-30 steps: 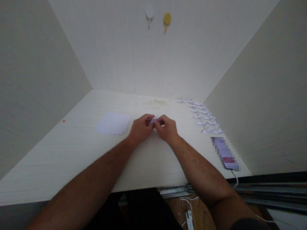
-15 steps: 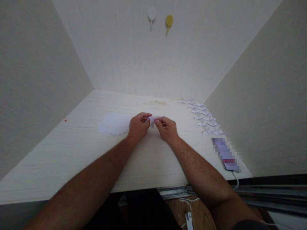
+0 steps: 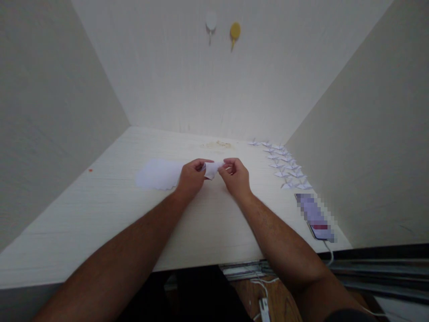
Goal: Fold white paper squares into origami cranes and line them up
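A small white folded paper piece (image 3: 211, 169) is held just above the pale desk (image 3: 110, 210), near its middle. My left hand (image 3: 191, 176) pinches the paper's left end with thumb and fingertips. My right hand (image 3: 236, 175) pinches its right end the same way. Both hands sit close together with the paper stretched between them. A loose stack of white paper sheets (image 3: 157, 174) lies flat just left of my left hand.
Several small folded paper figures (image 3: 283, 164) lie in rows at the desk's right side by the wall. A phone (image 3: 315, 216) with a white cable rests near the right front corner. Two wall hooks, white (image 3: 211, 21) and yellow (image 3: 235, 31), hang above.
The paper has opened out wider between my hands. My hands have drawn slightly apart and lifted a little farther from me.
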Tool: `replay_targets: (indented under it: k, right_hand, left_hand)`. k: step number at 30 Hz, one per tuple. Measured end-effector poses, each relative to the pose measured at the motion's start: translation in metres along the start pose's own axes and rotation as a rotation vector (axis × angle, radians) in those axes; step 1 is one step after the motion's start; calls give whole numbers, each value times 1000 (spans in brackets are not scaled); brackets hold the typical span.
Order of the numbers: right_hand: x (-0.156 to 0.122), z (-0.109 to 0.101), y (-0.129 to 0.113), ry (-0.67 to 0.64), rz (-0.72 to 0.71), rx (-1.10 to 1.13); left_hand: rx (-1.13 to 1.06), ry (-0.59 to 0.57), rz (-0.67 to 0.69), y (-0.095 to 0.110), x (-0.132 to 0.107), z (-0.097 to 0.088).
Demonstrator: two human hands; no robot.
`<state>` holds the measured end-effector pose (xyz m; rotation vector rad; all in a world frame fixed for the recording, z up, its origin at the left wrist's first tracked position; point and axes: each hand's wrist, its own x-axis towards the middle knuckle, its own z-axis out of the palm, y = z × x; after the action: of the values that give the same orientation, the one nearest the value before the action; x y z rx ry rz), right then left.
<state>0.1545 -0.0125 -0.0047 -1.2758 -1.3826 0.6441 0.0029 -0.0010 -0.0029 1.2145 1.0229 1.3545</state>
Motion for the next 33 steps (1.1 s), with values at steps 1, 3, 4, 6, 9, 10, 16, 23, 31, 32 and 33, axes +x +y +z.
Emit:
replay_targets:
  k: [1, 3, 4, 6, 9, 10, 16, 23, 31, 32, 33]
  right_hand:
    - [1, 0, 0, 5, 53, 64]
    - [3, -1, -3, -19, 146, 184]
    - [4, -1, -4, -47, 182, 230]
    - [3, -2, -8, -121, 219, 257]
    - [2, -4, -12, -138, 211, 193]
    - [2, -4, -12, -118, 205, 181]
    - [2, -6, -11, -122, 183, 188]
    - [1, -6, -11, -163, 143, 183]
    - [1, -6, -10, -153, 94, 91]
    - [0, -6, -10, -146, 77, 72]
    - [-1, -6, -10, -136, 55, 51]
  left_hand:
    - [-10, -12, -7, 1, -1, 1]
    - [-23, -31, -15, 2, -1, 1]
    - [-22, -38, -18, 3, -1, 1]
    - [-7, -51, -20, 2, -1, 1]
    - [17, -93, -39, 0, 0, -1]
    - [15, -115, -53, -1, 0, -2]
    - [23, -196, -112, -3, -1, -5]
    - [7, -153, -118, -1, 0, -4]
    - [55, -146, -72, -1, 0, -4]
    - [64, -132, -57, 0, 0, -4]
    - [76, -115, -41, 1, -1, -3]
